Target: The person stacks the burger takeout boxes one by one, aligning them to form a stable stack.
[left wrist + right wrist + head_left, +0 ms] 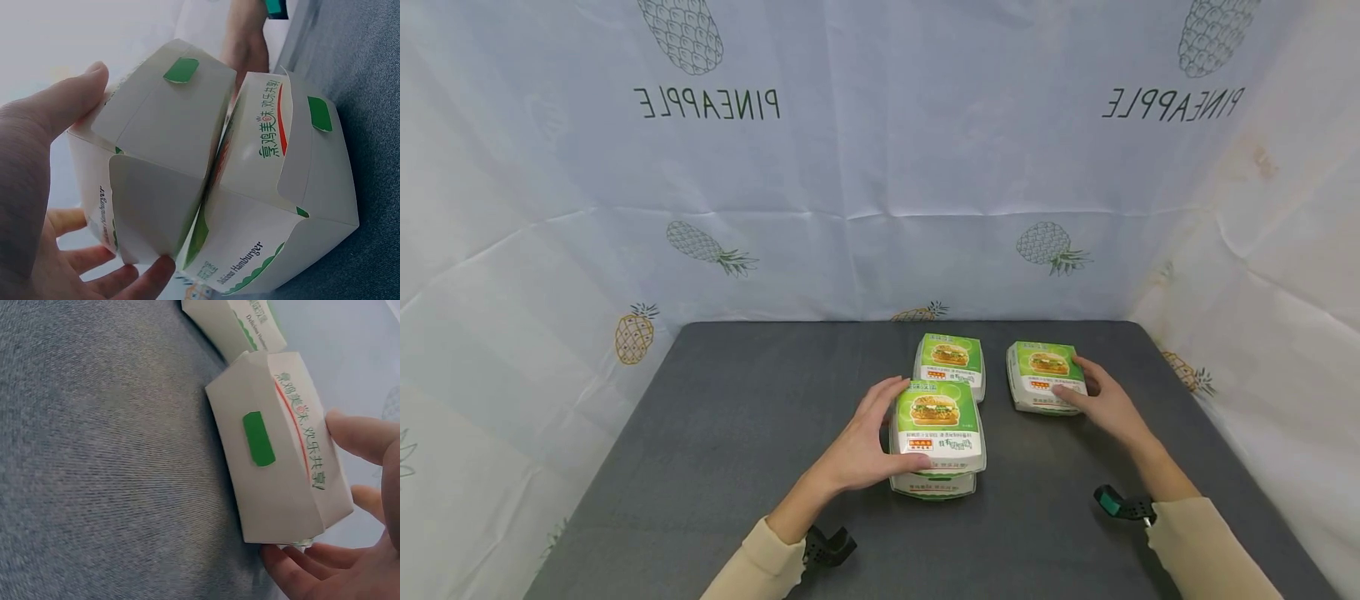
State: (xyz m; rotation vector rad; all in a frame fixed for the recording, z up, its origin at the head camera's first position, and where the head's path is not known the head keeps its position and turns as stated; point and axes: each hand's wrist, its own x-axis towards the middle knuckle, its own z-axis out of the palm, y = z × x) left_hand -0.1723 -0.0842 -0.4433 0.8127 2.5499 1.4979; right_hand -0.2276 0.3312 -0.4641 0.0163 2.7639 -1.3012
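My left hand (865,446) grips a green-and-white hamburger box (936,423) by its left side, thumb at the near edge and fingers along the side. That box sits over a second hamburger box (934,485), its edges slightly out of line with it. In the left wrist view, a narrow wedge shows between the upper box (169,119) and the lower box (256,187). Farther right, my right hand (1108,408) holds another hamburger box (1047,367) at its right side. The right wrist view shows this box (275,469) low against the table, thumb near its top edge.
Behind the stacked pair stands one more hamburger box (951,354), partly hidden by the upper box. All rest on a dark grey table (760,433). White pineapple-print cloth (880,167) hangs behind the table and along both sides. A black device is strapped on each wrist.
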